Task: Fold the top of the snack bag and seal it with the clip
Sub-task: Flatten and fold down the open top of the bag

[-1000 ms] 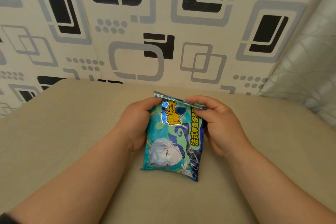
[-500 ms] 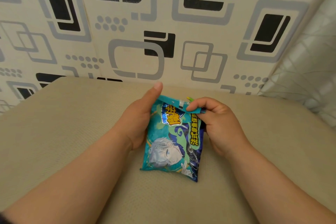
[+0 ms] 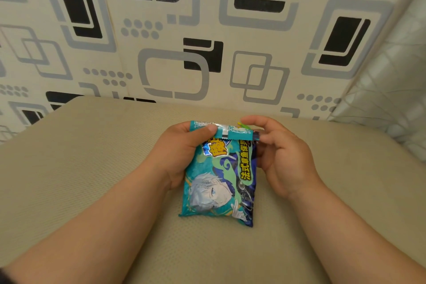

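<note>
A teal snack bag (image 3: pixel 219 182) with a cartoon figure lies on a beige cushion, its top strip folded down toward me. My left hand (image 3: pixel 182 152) holds the bag's left side, thumb pressing the folded strip (image 3: pixel 232 134) flat. My right hand (image 3: pixel 281 159) is at the strip's right end, thumb on its front and forefinger curved over behind it. A small green and yellow clip (image 3: pixel 244 125) peeks out just behind the fold, under that forefinger; most of it is hidden.
The beige cushion (image 3: pixel 92 168) spreads wide on all sides of the bag. A patterned padded wall (image 3: pixel 207 30) rises right behind it, and a pale quilted surface (image 3: pixel 391 99) stands at the far right.
The top strip has been folded down flat. My left thumb moved from pointing up onto the fold, and my right fingers loosened and spread at the right end.
</note>
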`<state>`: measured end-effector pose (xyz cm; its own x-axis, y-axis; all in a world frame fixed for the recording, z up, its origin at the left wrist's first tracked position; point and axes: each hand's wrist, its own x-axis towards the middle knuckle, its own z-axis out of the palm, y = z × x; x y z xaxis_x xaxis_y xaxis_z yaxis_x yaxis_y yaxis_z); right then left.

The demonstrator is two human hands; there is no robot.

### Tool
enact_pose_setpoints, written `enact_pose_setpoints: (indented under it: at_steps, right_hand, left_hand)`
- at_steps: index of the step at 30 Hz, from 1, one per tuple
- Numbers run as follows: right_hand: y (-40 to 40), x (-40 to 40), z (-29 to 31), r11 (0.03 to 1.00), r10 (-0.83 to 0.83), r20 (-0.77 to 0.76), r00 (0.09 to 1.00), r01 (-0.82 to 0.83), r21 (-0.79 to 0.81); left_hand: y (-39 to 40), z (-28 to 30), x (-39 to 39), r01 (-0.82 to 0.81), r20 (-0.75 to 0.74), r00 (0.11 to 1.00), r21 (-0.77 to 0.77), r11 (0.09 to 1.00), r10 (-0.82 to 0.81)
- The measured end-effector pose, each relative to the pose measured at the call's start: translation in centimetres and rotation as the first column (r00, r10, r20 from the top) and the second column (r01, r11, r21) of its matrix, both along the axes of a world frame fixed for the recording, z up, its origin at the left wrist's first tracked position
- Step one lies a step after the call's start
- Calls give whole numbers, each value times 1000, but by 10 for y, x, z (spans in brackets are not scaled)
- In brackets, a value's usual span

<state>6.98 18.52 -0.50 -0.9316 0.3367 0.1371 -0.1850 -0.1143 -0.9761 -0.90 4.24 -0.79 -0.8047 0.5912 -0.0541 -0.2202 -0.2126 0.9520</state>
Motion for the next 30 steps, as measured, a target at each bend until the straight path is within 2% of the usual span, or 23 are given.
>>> enact_pose_setpoints:
  at_steps: [5, 9, 16, 24, 30]
  right_hand:
    - [0, 0, -5, 992, -7, 68, 998, -1, 124]
    - [-1, -1, -7, 987, -63, 42, 997, 56, 151]
    - [-2, -3, -6, 989, -108, -18, 994, 109, 103]
    - [-2, -4, -8, 998, -69, -23, 997, 69, -4]
    - [-2, -4, -8, 999, -47, -46, 998, 47, -4]
  left_hand:
    - [1, -1, 1, 6, -10, 1000, -1, 1000, -6]
    - [1, 0, 3, 15, -21, 1000, -6, 1000, -15]
    - [1, 0, 0, 16, -38, 999, -10, 1000, -17]
    - [2, -1, -3, -34, -95, 995, -25, 999, 31]
    - [3, 0, -1, -12, -66, 998, 19, 1000, 13]
